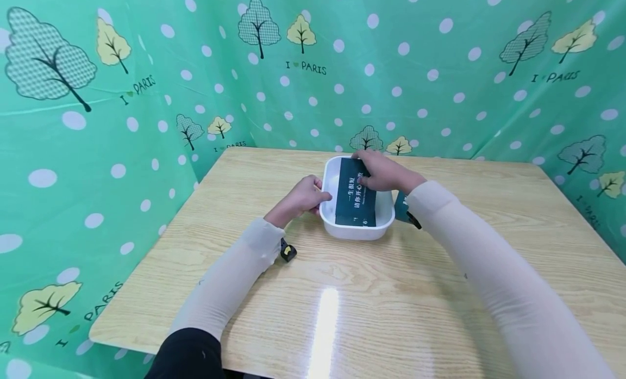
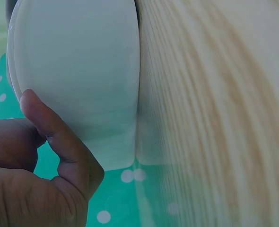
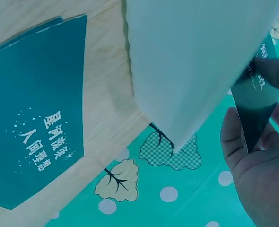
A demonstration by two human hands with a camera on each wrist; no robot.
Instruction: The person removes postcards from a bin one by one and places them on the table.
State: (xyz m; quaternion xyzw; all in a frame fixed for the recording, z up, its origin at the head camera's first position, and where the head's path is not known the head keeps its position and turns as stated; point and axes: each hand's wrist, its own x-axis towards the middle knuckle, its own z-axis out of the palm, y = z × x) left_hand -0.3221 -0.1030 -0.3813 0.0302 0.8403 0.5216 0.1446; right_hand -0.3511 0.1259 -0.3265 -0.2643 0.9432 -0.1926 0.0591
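Note:
A white plastic basin [image 1: 359,233] stands on the table near its back edge. My left hand [image 1: 304,195] grips the basin's left rim, and in the left wrist view the left hand [image 2: 59,165] shows against the white outer wall [image 2: 78,85]. A dark green card [image 1: 356,205] printed with white characters lies across the basin's opening. My right hand [image 1: 383,169] pinches this card near its back right side; the right wrist view shows the card [image 3: 260,111] between thumb and fingers. Whether the card touches the basin's bottom I cannot tell.
Right of the basin, partly behind the right wrist, lies another green card [image 1: 402,207]; the right wrist view shows these cards [image 3: 40,104] overlapping on the table. A green patterned curtain [image 1: 415,69] hangs behind the wooden table [image 1: 274,303].

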